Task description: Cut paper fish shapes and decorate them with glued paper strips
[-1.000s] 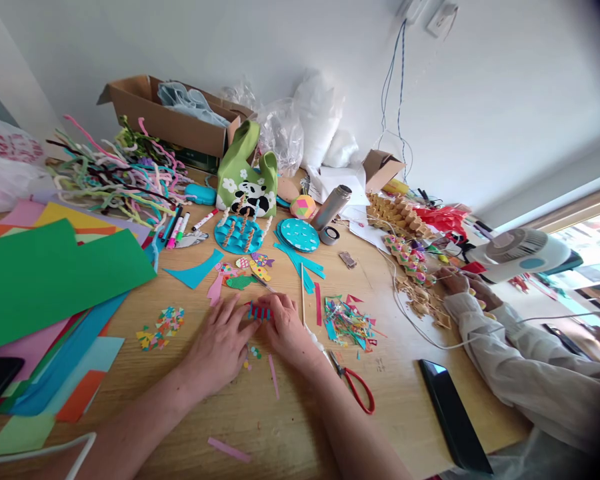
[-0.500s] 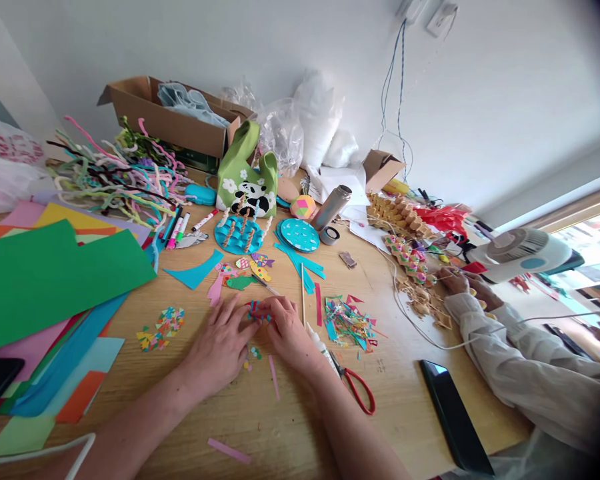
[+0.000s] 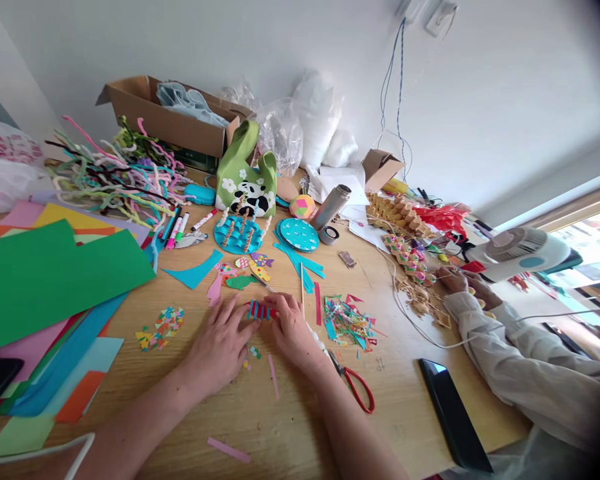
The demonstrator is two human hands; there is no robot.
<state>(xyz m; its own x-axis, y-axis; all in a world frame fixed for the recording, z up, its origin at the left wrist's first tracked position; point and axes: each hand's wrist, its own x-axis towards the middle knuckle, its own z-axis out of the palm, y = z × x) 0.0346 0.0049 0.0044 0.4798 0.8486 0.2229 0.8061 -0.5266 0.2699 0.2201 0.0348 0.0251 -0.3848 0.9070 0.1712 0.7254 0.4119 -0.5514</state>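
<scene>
A small red paper piece with blue stripes lies between my two hands. My left hand rests on the table, its thumb and forefinger closed on the left end of that piece. At the right end, the fingers of my right hand are pinched on it and cover its edge. Just beyond them lie decorated paper fish in several colours. Under my right wrist a white glue bottle is partly hidden, beside red-handled scissors. A thin white stick points away from my right hand.
Coloured paper sheets cover the left side. Paper scraps and a phone lie to the right. A steel flask stands behind. A co-worker's hands work at the far right near a white fan.
My right fingers have shifted a little to the right along the striped paper piece, so more of its stripes show. My left hand stays nearly in place.
</scene>
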